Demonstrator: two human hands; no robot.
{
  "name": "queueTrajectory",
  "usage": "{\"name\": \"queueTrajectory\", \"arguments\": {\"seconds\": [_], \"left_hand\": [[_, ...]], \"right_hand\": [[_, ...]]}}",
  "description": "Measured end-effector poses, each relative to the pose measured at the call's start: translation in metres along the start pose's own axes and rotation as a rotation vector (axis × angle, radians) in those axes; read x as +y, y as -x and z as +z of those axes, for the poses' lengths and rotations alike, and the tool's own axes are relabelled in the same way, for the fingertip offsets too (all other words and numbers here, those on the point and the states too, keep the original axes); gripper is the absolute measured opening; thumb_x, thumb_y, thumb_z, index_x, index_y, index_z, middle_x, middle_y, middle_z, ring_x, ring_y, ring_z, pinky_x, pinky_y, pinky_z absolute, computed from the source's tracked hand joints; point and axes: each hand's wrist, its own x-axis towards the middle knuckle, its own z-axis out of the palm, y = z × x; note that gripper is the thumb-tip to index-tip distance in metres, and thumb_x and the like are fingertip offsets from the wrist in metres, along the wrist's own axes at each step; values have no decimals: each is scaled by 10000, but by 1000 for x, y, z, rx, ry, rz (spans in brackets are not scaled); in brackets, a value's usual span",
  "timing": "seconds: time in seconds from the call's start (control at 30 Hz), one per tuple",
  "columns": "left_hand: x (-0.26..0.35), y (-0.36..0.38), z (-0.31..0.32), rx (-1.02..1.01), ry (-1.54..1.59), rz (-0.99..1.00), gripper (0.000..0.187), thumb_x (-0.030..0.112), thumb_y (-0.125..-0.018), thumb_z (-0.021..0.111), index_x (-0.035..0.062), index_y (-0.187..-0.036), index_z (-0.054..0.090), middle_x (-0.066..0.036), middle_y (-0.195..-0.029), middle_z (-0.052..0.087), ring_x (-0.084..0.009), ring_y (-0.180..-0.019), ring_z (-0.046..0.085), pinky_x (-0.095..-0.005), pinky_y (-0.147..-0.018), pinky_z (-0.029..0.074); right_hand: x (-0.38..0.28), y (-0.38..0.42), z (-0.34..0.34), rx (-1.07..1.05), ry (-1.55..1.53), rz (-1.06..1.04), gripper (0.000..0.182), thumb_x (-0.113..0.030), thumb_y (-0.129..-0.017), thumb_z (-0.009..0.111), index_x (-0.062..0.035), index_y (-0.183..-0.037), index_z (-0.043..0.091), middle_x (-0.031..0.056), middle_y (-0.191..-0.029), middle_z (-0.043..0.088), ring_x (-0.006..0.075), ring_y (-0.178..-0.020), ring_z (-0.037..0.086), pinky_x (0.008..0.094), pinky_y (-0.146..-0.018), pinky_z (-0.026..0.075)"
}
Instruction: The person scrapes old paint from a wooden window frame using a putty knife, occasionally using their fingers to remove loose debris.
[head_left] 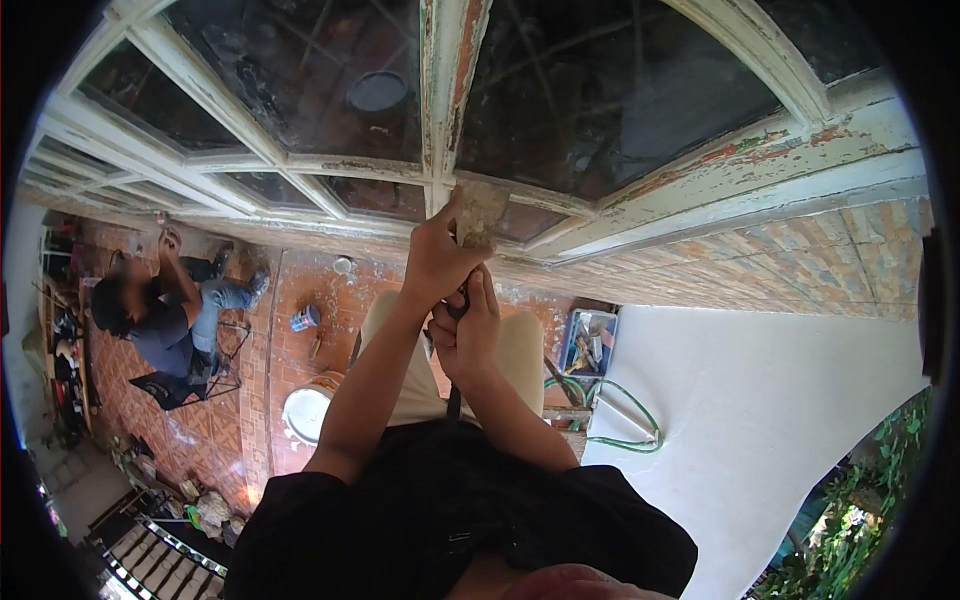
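Note:
A wide scraper point(483, 214) with a worn, dirty blade is pressed to the white window frame point(440, 150), near where its bars meet. My right hand point(470, 335) is closed round the scraper's dark handle, which mostly hides inside the fingers. Just above it, my left hand point(435, 262) grips the scraper near the base of the blade, thumb and fingers on either side. The frame's paint is chipped, with reddish and bare patches along the bars. Dark glass panes point(610, 90) fill the spaces between them.
At the left, another person point(165, 320) sits on a folding chair beside the same window wall. A white bucket point(308, 412) and a small can point(305, 318) stand on the paint-flecked tile floor. A tool bin point(590, 342) and green hose point(650, 430) lie at the right.

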Motion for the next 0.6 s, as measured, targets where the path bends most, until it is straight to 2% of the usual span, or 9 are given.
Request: {"name": "queueTrajectory", "arguments": {"seconds": [0.2,0.3,0.4,0.6], "left_hand": [[12,3,-4,-18,-38,-138,905,143,-635,765,-39,-1434,382,-187,-913,707,-206,-784,699,-296,-708,524],[-3,-1,-1,-1,-9,-40,910,145,-633,765,-42,-1435,379,-178,-907,707,-206,-775,698,-300,-702,521],[-4,-7,-5,-40,-57,-103,915,151,-632,772,-42,-1436,379,-171,-892,707,-196,-762,691,-302,-695,518],[-1,-7,-5,-20,-66,-40,921,154,-634,777,-54,-1434,373,-167,-850,702,-175,-718,678,-300,-669,518]], "right_hand": [[1,-3,-6,-15,3,-3,210,-331,-1067,338,-188,-1080,492,-60,-731,405,29,-447,263,191,-363,196],[2,-5,0,36,28,-17,213,-327,-1068,331,-188,-1064,492,-61,-728,404,29,-445,263,190,-361,197],[6,-12,-4,-39,5,-32,214,-322,-1069,325,-189,-1049,491,-60,-726,402,31,-444,264,192,-360,196],[3,-13,-4,-10,36,-24,216,-316,-1071,312,-189,-1051,486,-57,-725,396,33,-445,261,193,-358,196]]}}
